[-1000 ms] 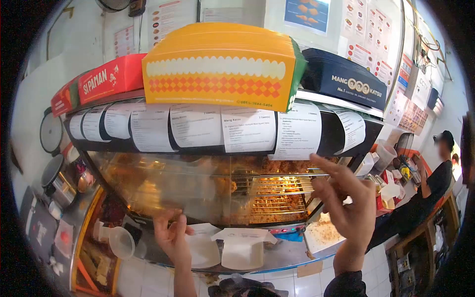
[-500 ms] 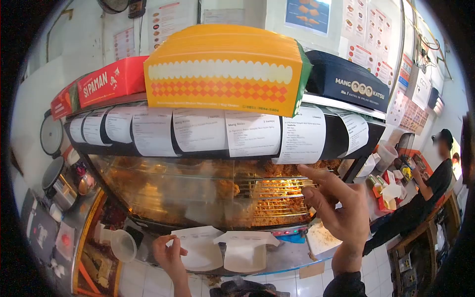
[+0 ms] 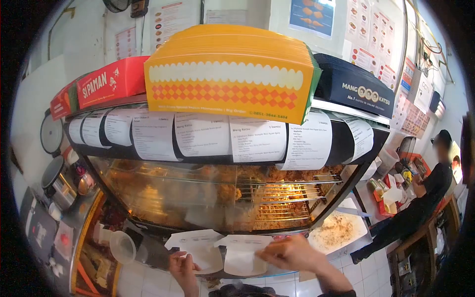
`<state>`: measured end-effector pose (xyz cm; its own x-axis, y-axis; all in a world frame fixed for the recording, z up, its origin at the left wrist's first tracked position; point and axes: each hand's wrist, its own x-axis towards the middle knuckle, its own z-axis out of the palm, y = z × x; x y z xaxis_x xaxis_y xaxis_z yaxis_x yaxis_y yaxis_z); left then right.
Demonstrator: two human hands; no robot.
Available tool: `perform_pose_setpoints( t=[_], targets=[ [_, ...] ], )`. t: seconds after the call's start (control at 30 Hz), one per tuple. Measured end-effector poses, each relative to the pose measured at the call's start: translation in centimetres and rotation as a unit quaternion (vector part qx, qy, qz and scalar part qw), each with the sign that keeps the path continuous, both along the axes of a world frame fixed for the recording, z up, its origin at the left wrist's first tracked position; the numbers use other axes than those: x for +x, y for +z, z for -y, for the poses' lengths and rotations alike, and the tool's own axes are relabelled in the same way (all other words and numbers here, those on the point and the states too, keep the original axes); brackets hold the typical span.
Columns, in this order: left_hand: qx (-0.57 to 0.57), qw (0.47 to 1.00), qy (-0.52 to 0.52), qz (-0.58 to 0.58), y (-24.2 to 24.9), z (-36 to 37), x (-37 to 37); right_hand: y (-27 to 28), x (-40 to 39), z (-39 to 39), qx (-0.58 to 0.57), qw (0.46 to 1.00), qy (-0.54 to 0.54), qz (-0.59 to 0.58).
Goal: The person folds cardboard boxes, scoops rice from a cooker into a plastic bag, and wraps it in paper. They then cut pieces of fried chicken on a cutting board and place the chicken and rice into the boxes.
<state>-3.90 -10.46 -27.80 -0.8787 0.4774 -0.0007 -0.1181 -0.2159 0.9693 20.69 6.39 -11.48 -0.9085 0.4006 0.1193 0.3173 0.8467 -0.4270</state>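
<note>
Two open white paper boxes stand side by side on the counter in front of the warmer: a left box (image 3: pixel 204 252) and a right box (image 3: pixel 245 256). My left hand (image 3: pixel 184 268) is at the near left edge of the left box, its fingers loosely bent and the thumb apart. Over the right edge of the right box is my right hand (image 3: pixel 293 256), slightly blurred, with its fingers drawn together. Whatever they hold, if anything, is hidden. Behind the boxes, fried food (image 3: pixel 282 210) lies on wire racks inside the lit glass warmer (image 3: pixel 163 198).
Stacked yellow cartons (image 3: pixel 227 69), red cartons (image 3: pixel 111 79) and dark blue cartons (image 3: pixel 354 81) top the warmer. Order slips (image 3: pixel 260 141) hang below them. A crumb-covered white tray (image 3: pixel 336 230) is at right, a clear tub (image 3: pixel 122 247) at left. A co-worker (image 3: pixel 425 193) stands at far right.
My right hand has come down from the open right side of the warmer to the right box, and its fingers have drawn together. My left hand has shifted slightly right and down.
</note>
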Motion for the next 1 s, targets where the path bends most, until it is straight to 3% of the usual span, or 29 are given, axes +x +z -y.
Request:
perform_pose_setpoints(
  t=[0.07,0.13,0.17,0.2,0.27,0.3,0.37,0.4,0.47,0.5,0.6,0.73,0.8,1.0],
  targets=[
    [0.007,1.0,-0.014,0.004,-0.4,-0.4,0.4,-5.2,-1.0,0.9,-0.032,0.997,0.044,-0.05],
    [-0.027,0.994,-0.089,-0.065,-0.6,-0.8,1.0,-12.0,-1.4,1.6,-0.068,0.994,0.083,-0.01],
    [-0.023,0.988,-0.144,-0.04,-0.4,-0.6,1.5,-11.1,-2.1,2.4,-0.145,0.982,0.088,0.085],
    [-0.023,0.988,-0.145,-0.039,0.3,-0.5,2.2,-11.3,-2.9,3.0,-0.139,0.977,0.097,0.128],
    [-0.116,0.949,-0.283,-0.072,1.1,-0.7,3.7,-16.0,-3.3,4.0,-0.177,0.968,0.123,0.132],
    [-0.115,0.949,-0.284,-0.072,0.7,-1.1,4.4,-15.8,-3.6,4.7,-0.176,0.968,0.123,0.132],
    [-0.04,0.918,-0.325,-0.226,0.0,-2.1,5.7,-15.0,-4.1,6.1,-0.166,0.943,0.141,0.252],
    [-0.039,0.917,-0.326,-0.226,0.4,-2.1,6.3,-15.4,-4.5,6.4,-0.168,0.936,0.148,0.27],
    [-0.077,0.897,-0.389,-0.194,1.5,-1.9,7.0,-16.2,-5.1,7.0,-0.187,0.94,0.163,0.233],
    [-0.055,0.872,-0.397,-0.28,0.4,-1.9,6.5,-16.3,-5.4,7.1,-0.196,0.941,0.168,0.22],
    [-0.152,0.837,-0.486,-0.198,-0.6,-1.0,6.1,-16.6,-6.2,7.0,-0.228,0.937,0.185,0.188],
    [-0.104,0.84,-0.499,-0.187,-1.6,-0.1,6.2,-17.1,-7.4,7.5,-0.273,0.927,0.212,0.148],
    [-0.069,0.873,-0.466,-0.124,-4.1,0.4,6.2,-17.3,-8.0,7.9,-0.301,0.917,0.23,0.128],
    [-0.129,0.927,-0.331,-0.117,-5.0,1.5,4.2,-18.1,-9.8,8.9,-0.369,0.884,0.273,0.089]
  ],
)
